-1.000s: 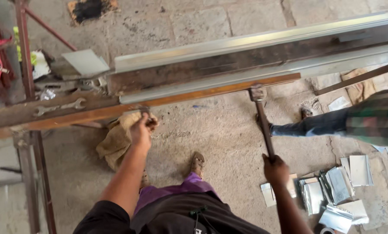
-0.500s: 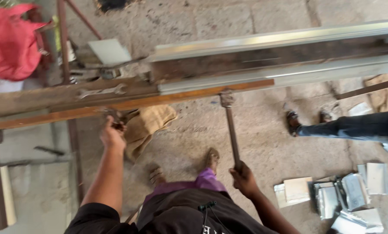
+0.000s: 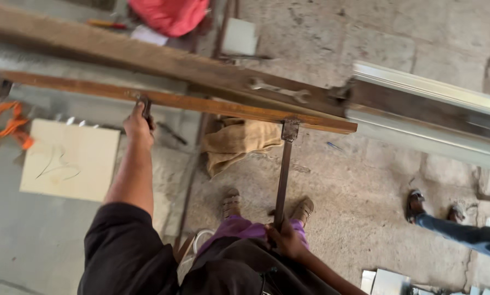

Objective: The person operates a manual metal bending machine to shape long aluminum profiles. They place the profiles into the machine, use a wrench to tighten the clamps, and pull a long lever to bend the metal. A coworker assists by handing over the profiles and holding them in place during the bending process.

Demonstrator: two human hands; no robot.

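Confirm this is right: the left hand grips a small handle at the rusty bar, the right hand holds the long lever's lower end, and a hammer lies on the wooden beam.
Wrong in one respect: the head view shows a spanner, not a hammer, on the wooden beam. The left hand is at the rusty bar; the right hand holds the long lever.

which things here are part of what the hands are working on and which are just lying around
In hand:
left hand gripping a small handle on the rusty bar
right hand on the long lever hinged to that bar

Lying about:
spanner on the beam
sacking
pale board
red bag
metal sheets
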